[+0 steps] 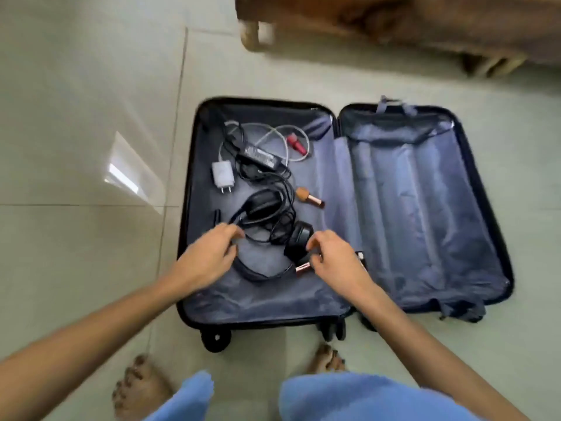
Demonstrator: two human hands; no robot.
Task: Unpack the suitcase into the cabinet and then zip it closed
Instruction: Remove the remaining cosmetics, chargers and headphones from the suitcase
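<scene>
A dark suitcase lies open on the tiled floor; its right half shows only blue lining. The left half holds a white plug charger, a black power adapter with tangled cables, a second black adapter, a red lipstick, a rose-gold lipstick and black headphones. My left hand hovers with loosely curled fingers over the headphone band. My right hand has its curled fingertips at another rose-gold lipstick beside the ear cup; blur hides any grip.
Wooden furniture with short legs stands beyond the suitcase at the top. My bare feet and blue trouser legs are at the near edge, just behind the suitcase wheels. Pale floor tiles spread to the left.
</scene>
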